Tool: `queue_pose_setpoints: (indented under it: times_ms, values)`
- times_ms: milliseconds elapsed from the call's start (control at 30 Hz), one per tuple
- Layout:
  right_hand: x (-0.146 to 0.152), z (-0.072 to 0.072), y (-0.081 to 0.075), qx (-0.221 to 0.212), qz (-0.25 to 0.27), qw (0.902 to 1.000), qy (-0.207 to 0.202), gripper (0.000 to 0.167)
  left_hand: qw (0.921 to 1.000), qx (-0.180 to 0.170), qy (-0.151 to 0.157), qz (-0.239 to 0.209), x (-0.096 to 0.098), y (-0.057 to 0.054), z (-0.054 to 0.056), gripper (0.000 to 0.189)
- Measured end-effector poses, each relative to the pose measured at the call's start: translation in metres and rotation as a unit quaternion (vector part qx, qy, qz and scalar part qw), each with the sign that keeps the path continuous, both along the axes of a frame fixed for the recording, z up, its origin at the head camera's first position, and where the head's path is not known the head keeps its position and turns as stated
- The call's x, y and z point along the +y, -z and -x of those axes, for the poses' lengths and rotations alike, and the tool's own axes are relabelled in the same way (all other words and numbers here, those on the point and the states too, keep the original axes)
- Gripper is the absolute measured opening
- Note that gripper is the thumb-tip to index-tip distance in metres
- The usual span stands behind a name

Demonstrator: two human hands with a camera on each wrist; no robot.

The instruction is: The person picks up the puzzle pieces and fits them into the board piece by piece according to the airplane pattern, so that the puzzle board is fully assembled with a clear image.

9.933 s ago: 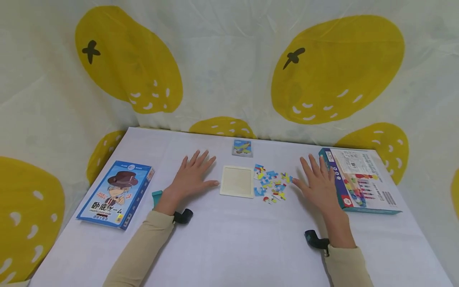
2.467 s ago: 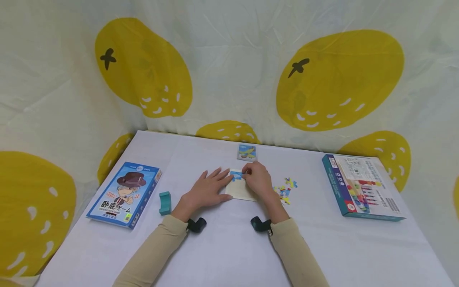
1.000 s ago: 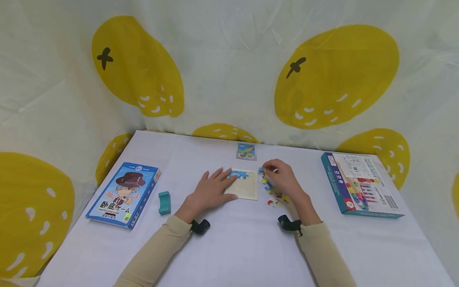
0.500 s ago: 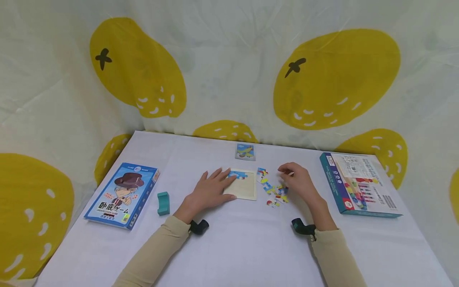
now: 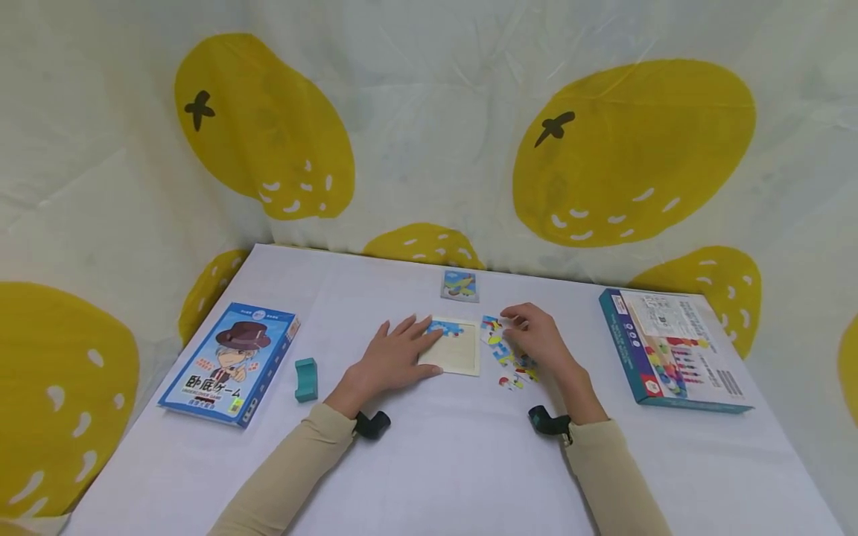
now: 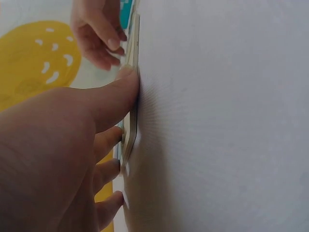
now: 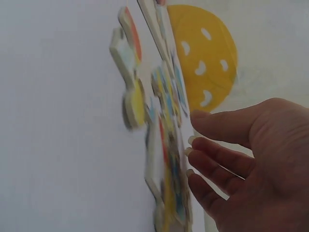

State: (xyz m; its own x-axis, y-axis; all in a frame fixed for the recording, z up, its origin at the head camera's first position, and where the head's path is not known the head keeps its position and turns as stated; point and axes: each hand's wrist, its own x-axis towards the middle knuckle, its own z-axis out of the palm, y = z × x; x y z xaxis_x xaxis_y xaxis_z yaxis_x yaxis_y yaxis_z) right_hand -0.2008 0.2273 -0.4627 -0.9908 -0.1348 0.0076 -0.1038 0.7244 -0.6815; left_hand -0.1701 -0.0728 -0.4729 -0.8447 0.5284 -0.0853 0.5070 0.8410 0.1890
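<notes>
Here, white table (image 5: 445, 469), patterned curtain (image 5: 429, 134); left hand (image 5: 391, 362) spread, right hand (image 5: 544, 344) curved, both empty

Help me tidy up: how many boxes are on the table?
2: the blue box left of the left hand, and the teal-edged box right of the right hand.

I'm viewing a pale, creased backdrop (image 5: 429, 126); big yellow printed fruits (image 5: 637, 149) are spreading across it; a white-covered table (image 5: 436, 476) is standing before it; soft light is falling.
</notes>
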Motion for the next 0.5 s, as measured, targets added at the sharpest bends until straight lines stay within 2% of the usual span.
queue_pose_setpoints:
  times_ms: [267,500]
  values:
    - [-0.019,0.011,0.005,-0.011,-0.002,0.9999,0.0,0.034,1.0,0.002,0.002,0.002,0.0,0.003,0.001,0.073]
    - [-0.023,0.013,0.005,-0.033,-0.003,0.9992,0.02,0.033,1.0,0.004,0.003,0.002,0.0,0.0,0.001,0.073]
